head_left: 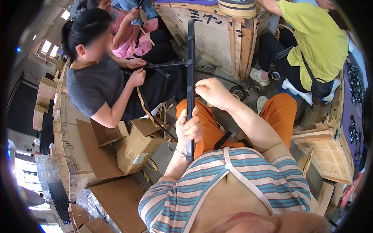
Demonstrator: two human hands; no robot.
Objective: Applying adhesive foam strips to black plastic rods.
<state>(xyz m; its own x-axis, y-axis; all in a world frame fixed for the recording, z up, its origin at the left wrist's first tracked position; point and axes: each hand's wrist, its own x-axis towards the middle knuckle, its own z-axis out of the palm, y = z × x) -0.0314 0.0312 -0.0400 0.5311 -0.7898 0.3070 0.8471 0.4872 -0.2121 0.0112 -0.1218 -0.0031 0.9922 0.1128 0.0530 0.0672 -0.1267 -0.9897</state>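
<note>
I hold a long, thin black bar (190,50) upright in front of me; it runs from above my lap to near the wooden crate at the top. My left hand (189,127) is closed around its lower part. My right hand (211,92) pinches the bar higher up, near its middle, with the fingers on its right edge. A black strap (222,139) lies across my orange trousers below the hands.
A person in a grey top (97,83) sits to my left handling a similar black piece. Another in a yellow-green top (316,37) sits at the upper right. Open cardboard boxes (136,145) stand at the left, a wooden crate (217,35) with tape rolls ahead, wooden pallets (330,151) at the right.
</note>
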